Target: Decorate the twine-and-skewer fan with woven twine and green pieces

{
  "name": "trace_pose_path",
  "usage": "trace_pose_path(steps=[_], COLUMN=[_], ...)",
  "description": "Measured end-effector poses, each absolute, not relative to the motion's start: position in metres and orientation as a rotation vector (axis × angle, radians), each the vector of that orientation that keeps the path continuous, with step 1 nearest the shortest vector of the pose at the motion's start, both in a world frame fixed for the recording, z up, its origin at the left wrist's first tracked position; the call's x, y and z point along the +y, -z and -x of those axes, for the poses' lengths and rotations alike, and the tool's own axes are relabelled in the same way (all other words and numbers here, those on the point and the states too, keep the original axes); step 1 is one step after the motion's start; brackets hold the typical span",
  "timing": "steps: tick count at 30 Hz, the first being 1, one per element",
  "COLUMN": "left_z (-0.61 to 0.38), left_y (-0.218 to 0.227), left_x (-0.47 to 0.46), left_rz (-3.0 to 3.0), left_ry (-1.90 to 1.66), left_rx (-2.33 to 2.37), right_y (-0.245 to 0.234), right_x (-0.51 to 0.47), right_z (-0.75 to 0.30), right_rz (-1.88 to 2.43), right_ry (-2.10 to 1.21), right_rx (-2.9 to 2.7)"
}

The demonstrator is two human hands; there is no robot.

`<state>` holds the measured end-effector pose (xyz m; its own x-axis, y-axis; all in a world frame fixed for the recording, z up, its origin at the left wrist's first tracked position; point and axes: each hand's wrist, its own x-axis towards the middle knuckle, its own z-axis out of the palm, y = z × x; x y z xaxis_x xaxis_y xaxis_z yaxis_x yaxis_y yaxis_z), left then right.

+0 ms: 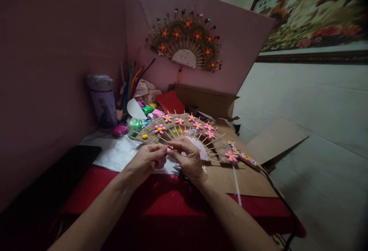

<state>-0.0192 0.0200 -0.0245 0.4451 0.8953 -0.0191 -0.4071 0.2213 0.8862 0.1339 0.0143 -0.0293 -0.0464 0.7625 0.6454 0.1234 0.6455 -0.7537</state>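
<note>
A fan-shaped craft of brown twine and wooden sticks lies on the table, dotted with pink clay flowers with yellow centres. My left hand and my right hand meet just in front of it. Their fingertips pinch together around a small pink bit of clay. Which hand bears it I cannot tell. A single yellow dot sits on the fan's left end.
A finished fan with red flowers hangs on the pink board. A purple bottle, pipe cleaners, coloured clay packs, a red sheet, a cardboard box, white paper, a patterned tool and a white stick surround it on the red tablecloth.
</note>
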Motion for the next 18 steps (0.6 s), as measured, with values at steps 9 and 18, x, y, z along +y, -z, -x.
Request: trace_pose_path(steps=[9, 18], left_z=[0.0173, 0.0193], left_y=[0.0215, 0.0251], left_x=[0.0182, 0.0204], left_rz=[-0.904, -0.977], left_ry=[-1.022, -0.986], left_rx=[0.71, 0.704], right_y=[0.0283, 0.0299], right_x=[0.0115, 0.0114], right_z=[-0.1315, -0.1331], right_rz=[0.75, 0.767], right_ry=[-0.448, -0.403], right_rx=[-1.655, -1.665])
